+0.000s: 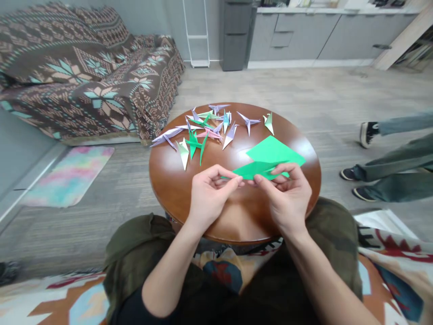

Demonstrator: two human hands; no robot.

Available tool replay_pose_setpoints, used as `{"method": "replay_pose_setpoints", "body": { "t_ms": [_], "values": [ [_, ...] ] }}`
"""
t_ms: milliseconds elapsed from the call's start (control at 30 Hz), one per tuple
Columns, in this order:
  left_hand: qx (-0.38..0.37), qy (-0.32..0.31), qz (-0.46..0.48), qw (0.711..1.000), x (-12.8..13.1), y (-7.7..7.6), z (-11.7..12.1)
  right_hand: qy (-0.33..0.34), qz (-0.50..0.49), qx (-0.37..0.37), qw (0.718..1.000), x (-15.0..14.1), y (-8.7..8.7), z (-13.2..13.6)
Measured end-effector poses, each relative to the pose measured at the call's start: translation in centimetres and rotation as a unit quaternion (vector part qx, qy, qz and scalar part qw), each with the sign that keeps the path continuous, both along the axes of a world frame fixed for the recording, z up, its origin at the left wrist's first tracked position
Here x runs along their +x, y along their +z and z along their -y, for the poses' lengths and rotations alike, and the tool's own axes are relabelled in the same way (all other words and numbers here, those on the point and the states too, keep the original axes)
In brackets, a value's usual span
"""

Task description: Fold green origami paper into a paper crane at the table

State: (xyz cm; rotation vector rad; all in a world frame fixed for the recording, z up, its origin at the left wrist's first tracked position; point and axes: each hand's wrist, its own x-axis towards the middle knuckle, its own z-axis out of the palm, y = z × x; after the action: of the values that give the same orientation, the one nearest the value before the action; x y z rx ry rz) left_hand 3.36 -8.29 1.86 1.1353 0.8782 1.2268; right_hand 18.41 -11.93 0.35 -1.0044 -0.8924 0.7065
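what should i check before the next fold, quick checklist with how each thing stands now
1. Left hand pinching the folded green paper: ok, at its left end.
2. Right hand steadying the same piece: ok, thumb and fingers on its right part.
3. Edges lined up along the crease: cannot tell, too small and blurred.
4. Held piece apart from the loose green sheet behind it: cannot tell, they overlap in view.
5. Folded paper birds away from both hands: ok, they lie farther back on the table.

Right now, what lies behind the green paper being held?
A flat green sheet lies on the round table. Its near part is hidden by the held paper and right hand.
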Motion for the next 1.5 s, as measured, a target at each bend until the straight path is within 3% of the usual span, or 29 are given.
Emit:
{"method": "replay_pose_setpoints", "body": {
  "t_ms": [200, 400, 533, 667, 900, 1233, 1500],
  "values": [
    [-0.027, 0.028, 0.084, 0.996, 1.0, -0.6, 0.2, 0.015, -0.020, 0.001, 1.000, -0.5, -0.1, -0.1],
    [-0.111, -0.013, 0.179, 0.978, 2.3, -1.2, 0.5, -0.018, 0.003, -0.036, 0.999, -0.2, 0.0, -0.3],
    [-0.088, -0.012, 0.130, 0.988, 1.1, -1.4, -0.4, 0.005, 0.057, -0.053, 0.997, 1.8, 0.1, -0.8],
    [-0.072, -0.048, 0.088, 0.992, 0.3, -1.7, -0.8, 0.098, 0.131, -0.100, 0.981, 3.0, -0.1, -0.9],
    [-0.100, -0.095, 0.056, 0.989, 1.1, -1.9, -0.4, 0.029, 0.141, -0.077, 0.987, 1.6, -0.5, -0.6],
    [-0.086, -0.060, 0.014, 0.994, 0.9, -1.8, -0.6, 0.021, 0.123, -0.080, 0.989, 1.0, -0.5, -0.4],
    [-0.078, -0.044, 0.039, 0.995, 0.7, -1.9, -0.7, 0.167, 0.188, -0.132, 0.959, 2.0, 0.4, -0.3]
  ]
}}
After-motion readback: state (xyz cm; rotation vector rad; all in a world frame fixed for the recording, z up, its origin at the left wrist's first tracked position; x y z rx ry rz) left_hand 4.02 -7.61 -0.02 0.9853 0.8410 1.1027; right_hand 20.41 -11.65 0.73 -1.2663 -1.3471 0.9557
